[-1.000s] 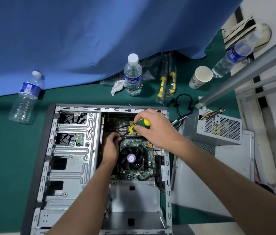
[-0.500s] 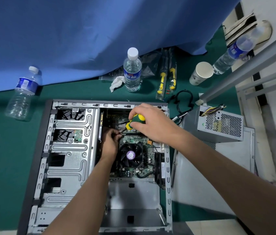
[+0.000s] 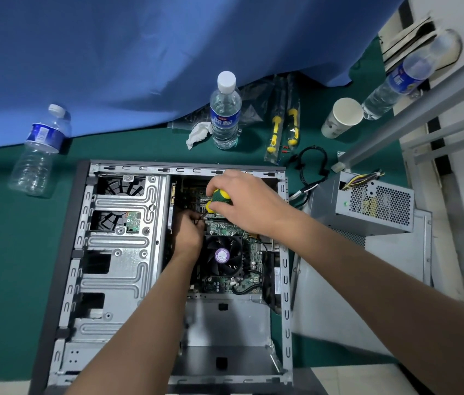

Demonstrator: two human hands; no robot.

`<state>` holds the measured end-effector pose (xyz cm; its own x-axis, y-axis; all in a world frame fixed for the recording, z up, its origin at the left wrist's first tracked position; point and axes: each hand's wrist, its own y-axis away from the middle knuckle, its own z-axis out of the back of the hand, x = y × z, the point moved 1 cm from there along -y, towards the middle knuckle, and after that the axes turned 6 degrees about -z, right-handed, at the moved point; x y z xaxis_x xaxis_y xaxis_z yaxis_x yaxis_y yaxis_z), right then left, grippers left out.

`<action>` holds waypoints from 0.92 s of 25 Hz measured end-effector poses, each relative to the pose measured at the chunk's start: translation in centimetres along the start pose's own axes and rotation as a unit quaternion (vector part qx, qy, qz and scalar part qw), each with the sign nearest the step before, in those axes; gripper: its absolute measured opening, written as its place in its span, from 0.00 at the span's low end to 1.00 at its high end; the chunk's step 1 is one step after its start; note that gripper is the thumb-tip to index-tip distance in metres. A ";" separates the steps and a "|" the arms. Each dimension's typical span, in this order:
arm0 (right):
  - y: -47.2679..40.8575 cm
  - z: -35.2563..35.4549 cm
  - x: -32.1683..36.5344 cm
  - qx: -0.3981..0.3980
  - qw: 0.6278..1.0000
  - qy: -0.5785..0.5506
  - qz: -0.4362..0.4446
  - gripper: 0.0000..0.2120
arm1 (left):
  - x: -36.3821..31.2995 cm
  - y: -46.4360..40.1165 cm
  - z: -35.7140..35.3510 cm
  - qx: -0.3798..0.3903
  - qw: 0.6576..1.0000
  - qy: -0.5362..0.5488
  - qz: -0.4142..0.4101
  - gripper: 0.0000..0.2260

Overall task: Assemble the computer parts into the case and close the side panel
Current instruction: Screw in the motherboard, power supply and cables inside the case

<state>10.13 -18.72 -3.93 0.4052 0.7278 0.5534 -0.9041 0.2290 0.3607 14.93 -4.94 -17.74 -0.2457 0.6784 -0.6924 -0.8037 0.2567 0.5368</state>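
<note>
right grip (image 3: 242, 201) wraps screwdriver (image 3: 218, 199) handle | left grip (image 3: 189, 232) pinches its tip | motherboard (image 3: 233, 246) probably fragile: touch edges only

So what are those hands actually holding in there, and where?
The right hand grips a screwdriver by its green and yellow handle. The left hand is curled at the shaft near the tip; what it pinches cannot be told.

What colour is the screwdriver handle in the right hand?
Green and yellow screwdriver handle, clearest in the head view.
</note>
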 end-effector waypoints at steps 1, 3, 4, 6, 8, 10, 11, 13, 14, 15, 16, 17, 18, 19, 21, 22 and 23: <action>-0.2 -0.1 0.2 0.004 1.000 0.016 0.013 0.10 | -0.2 0.0 -0.1 0.006 1.000 -0.008 0.004 0.06; -0.5 -0.2 0.6 0.012 0.999 0.041 0.033 0.10 | -0.4 0.2 -0.1 0.012 1.000 -0.022 0.001 0.06; -0.7 -0.2 0.7 0.014 0.998 0.049 0.040 0.10 | -0.4 0.2 -0.1 0.009 1.000 -0.018 -0.002 0.06; -1.0 -0.1 1.0 0.020 0.997 0.059 0.050 0.11 | -0.5 0.3 -0.2 -0.005 1.000 -0.003 0.010 0.05; -1.5 0.2 1.4 0.032 0.995 0.073 0.066 0.11 | -0.4 0.4 -0.1 -0.009 1.000 -0.020 0.020 0.06; -2.0 0.5 1.7 0.043 0.992 0.086 0.076 0.12 | -0.3 0.5 0.0 -0.004 0.999 -0.039 0.015 0.09; -2.3 0.7 1.9 0.047 0.992 0.087 0.074 0.12 | -0.4 0.5 0.0 -0.003 0.999 -0.040 0.006 0.11; -2.8 0.9 2.1 0.049 0.993 0.084 0.065 0.13 | -0.5 0.4 0.0 0.000 0.999 -0.040 -0.030 0.15; -2.9 1.0 2.1 0.049 0.993 0.084 0.061 0.13 | -0.4 0.3 0.0 0.001 0.998 -0.044 -0.038 0.16; -3.0 1.0 2.2 0.049 0.994 0.083 0.058 0.14 | -0.4 0.2 0.1 0.002 0.998 -0.047 -0.033 0.14; -3.1 1.0 2.2 0.049 0.994 0.082 0.058 0.14 | -0.3 0.2 0.0 0.008 0.998 -0.057 -0.029 0.11; -3.1 1.0 2.2 0.048 0.994 0.080 0.058 0.14 | -0.2 0.1 0.0 0.011 0.997 -0.069 -0.038 0.10; -3.1 1.0 2.2 0.048 0.994 0.077 0.060 0.14 | 0.0 -0.1 0.0 0.013 0.996 -0.077 -0.050 0.09; -3.0 0.9 2.2 0.047 0.994 0.075 0.061 0.14 | 0.2 -0.3 -0.1 0.014 0.996 -0.077 -0.049 0.08; -2.9 0.8 2.3 0.045 0.994 0.076 0.063 0.14 | -0.1 -0.3 0.0 0.014 0.998 -0.059 -0.008 0.05; -2.9 0.7 2.3 0.044 0.994 0.078 0.065 0.14 | 0.0 -0.3 -0.1 0.017 0.998 -0.054 0.008 0.05; -2.9 0.7 2.3 0.042 0.993 0.081 0.068 0.14 | 0.1 -0.3 -0.2 0.020 0.998 -0.056 0.013 0.06</action>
<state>13.75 -18.18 -3.20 0.2463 0.8449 0.4749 -0.9316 0.0713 0.3564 15.04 -5.10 -18.04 -0.2028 0.7575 -0.6206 -0.7752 0.2630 0.5744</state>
